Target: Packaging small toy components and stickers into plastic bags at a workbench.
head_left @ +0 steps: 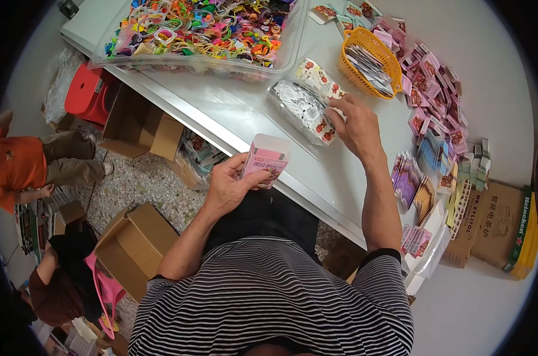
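Pink glossy card packets [264, 161] fill the left hand [230, 187]'s clenched grip; right hand [358, 127] grasps crinkly clear bagged cards [304, 110] on the smooth table [233, 113].

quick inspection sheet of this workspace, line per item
surface: white table, crowded along its far and right sides
job's things: small pink packet; clear tray of printed cards
clutter: clear bin of colourful small items, orange basket, loose pink packets
grippers: left hand grips the pink packet; right hand rests on the tray's cards
cables: nothing seen
surroundings: cardboard boxes, red stool, other people seated at left
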The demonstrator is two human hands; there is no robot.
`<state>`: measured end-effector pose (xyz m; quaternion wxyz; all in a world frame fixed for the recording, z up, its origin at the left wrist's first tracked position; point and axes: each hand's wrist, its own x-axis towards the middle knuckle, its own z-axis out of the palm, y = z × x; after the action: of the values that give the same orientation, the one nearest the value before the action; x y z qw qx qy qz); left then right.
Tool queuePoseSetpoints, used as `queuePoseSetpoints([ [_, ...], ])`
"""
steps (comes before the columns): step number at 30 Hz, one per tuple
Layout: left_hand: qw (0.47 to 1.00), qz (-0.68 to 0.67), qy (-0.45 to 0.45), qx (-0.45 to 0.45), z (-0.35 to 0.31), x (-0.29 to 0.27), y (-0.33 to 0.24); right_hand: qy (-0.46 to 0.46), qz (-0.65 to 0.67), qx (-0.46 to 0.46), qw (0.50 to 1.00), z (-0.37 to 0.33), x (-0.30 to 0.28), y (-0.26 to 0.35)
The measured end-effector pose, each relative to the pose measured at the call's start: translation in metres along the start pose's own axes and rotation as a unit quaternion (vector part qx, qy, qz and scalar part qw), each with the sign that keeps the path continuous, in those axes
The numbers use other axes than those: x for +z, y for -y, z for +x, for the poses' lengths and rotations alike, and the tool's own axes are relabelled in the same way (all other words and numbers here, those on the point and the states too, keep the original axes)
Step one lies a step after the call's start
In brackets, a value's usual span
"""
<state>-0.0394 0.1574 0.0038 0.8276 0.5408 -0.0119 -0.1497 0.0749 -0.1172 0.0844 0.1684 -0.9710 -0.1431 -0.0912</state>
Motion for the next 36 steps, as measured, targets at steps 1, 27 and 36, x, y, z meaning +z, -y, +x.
queuePoseSetpoints([
  [1, 1.0, 0.0, -0.002, 0.0, 0.0, -0.002, 0.001, 0.022, -0.017, 0.003, 1.0, -0.001, 0.001, 0.002],
  [27, 1.0, 0.017, 0.003, 0.001, 0.002, 0.0, 0.009, -0.1, 0.059, 0.035, 0.993, -0.026, -0.004, -0.01],
  [36, 1.0, 0.012, -0.012, -0.008, 0.002, 0.003, 0.003, -0.031, -0.034, 0.028, 0.999, -0.026, -0.016, -0.007],
])
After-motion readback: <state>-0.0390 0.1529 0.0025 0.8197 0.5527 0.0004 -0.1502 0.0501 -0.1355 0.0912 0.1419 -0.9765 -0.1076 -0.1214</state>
